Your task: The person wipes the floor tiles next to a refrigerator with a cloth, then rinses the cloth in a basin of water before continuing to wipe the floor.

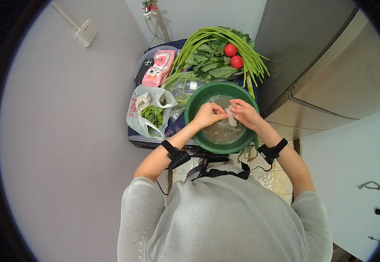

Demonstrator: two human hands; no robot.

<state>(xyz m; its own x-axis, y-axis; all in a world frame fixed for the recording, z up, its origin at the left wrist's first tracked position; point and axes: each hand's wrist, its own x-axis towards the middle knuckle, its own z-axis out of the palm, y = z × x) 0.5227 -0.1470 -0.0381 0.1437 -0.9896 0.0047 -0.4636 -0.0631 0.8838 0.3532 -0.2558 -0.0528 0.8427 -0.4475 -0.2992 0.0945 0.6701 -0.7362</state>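
Note:
A green plastic basin (221, 150) stands before me, holding cloudy brownish water (221, 136) with bits floating in it. Over the water, both my hands pinch one pale, limp piece of food (232, 120); its exact kind is not clear. My left hand (208, 114) grips its left side between thumb and bent fingers. From the right, my right hand (246, 114) holds the same piece with its fingertips. Its lower end hangs down close to the water.
Long green beans (206, 34), leafy greens (206, 60) and two red round vegetables (233, 55) lie behind the basin. Left are a plastic bag of greens (134, 122), a pink packet (157, 70) and a black phone (143, 72). A refrigerator (337, 72) stands close on the right.

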